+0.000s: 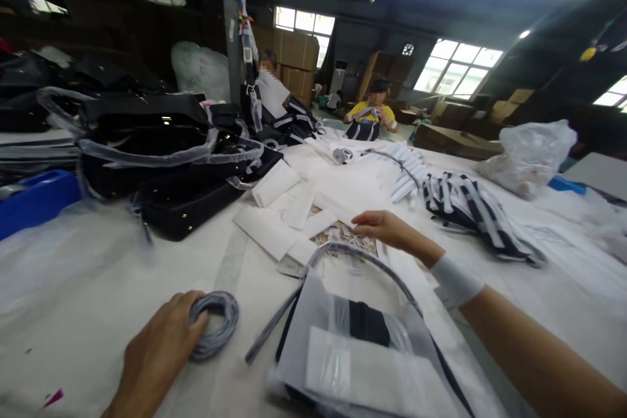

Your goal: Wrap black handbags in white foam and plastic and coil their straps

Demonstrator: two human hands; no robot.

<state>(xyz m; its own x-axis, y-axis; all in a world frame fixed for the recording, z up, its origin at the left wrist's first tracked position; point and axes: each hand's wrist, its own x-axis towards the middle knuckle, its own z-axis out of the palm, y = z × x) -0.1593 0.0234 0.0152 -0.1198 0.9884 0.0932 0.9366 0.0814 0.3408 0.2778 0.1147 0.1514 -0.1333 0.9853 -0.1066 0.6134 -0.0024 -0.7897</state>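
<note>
My left hand [157, 353] rests on the white table [73, 287] at the near left, fingers curled around a coiled grey strap [215, 323]. My right hand [386, 228], with a white wristband, reaches forward and pinches a white paper slip [337, 208] above a patterned card [343, 238]. Between my arms lies a bag in clear plastic wrap [362, 353] with a dark handle arching over it.
Black handbags in plastic [161, 157] pile at the left by a blue bin [34, 199]. Striped straps [475, 212] and a plastic sack [531, 157] lie at the right. White paper pieces [274, 209] scatter mid-table. Two people work at the far end.
</note>
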